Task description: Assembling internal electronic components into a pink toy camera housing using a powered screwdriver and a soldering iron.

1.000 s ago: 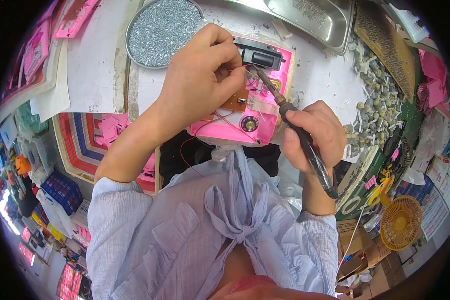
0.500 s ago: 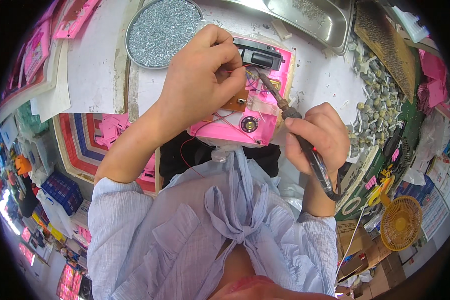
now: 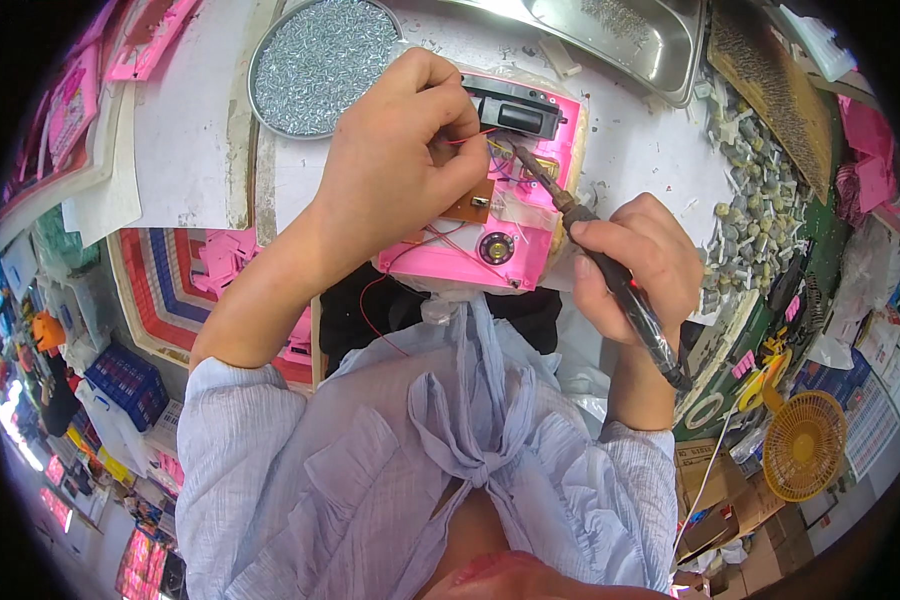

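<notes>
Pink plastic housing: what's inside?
Black plastic module along the top, brown circuit board, round speaker-like part, thin wires. Whatever lies beneath the left hand and soldering iron is hidden.

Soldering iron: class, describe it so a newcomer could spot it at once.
On the white table, find the pink casing in front of the person. The right hand, beside it, grips the soldering iron, slanting over the casing. Unlike the casing's boxy black part, it is slim, with a red dot on its dark handle.
</notes>
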Demonstrator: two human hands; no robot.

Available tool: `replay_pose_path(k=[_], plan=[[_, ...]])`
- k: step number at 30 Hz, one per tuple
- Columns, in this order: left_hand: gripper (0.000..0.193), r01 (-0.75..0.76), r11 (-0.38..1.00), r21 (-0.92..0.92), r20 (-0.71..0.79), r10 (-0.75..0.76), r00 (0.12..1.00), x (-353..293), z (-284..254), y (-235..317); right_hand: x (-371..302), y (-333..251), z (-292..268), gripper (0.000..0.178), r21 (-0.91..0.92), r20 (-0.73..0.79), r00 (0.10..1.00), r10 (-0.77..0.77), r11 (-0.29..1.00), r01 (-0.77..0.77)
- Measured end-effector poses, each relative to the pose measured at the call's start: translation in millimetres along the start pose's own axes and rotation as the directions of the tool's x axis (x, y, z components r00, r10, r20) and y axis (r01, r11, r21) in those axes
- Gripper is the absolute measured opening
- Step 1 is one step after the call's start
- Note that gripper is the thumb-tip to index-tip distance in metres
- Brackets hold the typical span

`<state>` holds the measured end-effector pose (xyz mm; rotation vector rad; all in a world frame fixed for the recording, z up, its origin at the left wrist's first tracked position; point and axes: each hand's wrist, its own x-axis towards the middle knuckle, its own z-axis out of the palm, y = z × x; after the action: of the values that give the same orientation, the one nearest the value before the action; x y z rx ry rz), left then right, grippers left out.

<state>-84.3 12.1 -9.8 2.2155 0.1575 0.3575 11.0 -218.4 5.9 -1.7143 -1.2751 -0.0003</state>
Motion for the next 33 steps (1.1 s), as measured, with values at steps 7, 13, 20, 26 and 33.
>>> replay_pose_path(k=[7,13,20,26,33], plan=[[0.01,-0.003,1.0,-0.003,-0.004,0.003,1.0,0.3,0.3,-0.6,2.6,5.2,3.9,0.034,0.004,0.009,1.0,-0.01,1.0,0.01],[0.011,-0.036,0.999,0.012,-0.019,0.036,0.999,0.2,1.4,-1.3,1.9,6.3,5.0,0.033,0.009,0.001,1.0,-0.022,1.0,0.022],[0.011,-0.052,0.998,0.026,-0.034,0.052,0.998,0.4,2.0,-3.6,3.9,7.0,6.1,0.031,0.013,-0.008,1.0,-0.027,1.0,0.027],[0.011,-0.027,0.999,0.033,-0.037,0.028,0.999,0.7,2.8,-1.9,4.1,7.2,5.7,0.03,0.025,-0.013,1.0,-0.02,0.999,0.02],[0.012,-0.024,0.998,0.057,-0.063,0.028,0.998,0.9,5.1,-1.4,2.4,4.8,3.6,0.029,0.038,-0.01,0.999,0.042,0.998,-0.042]])
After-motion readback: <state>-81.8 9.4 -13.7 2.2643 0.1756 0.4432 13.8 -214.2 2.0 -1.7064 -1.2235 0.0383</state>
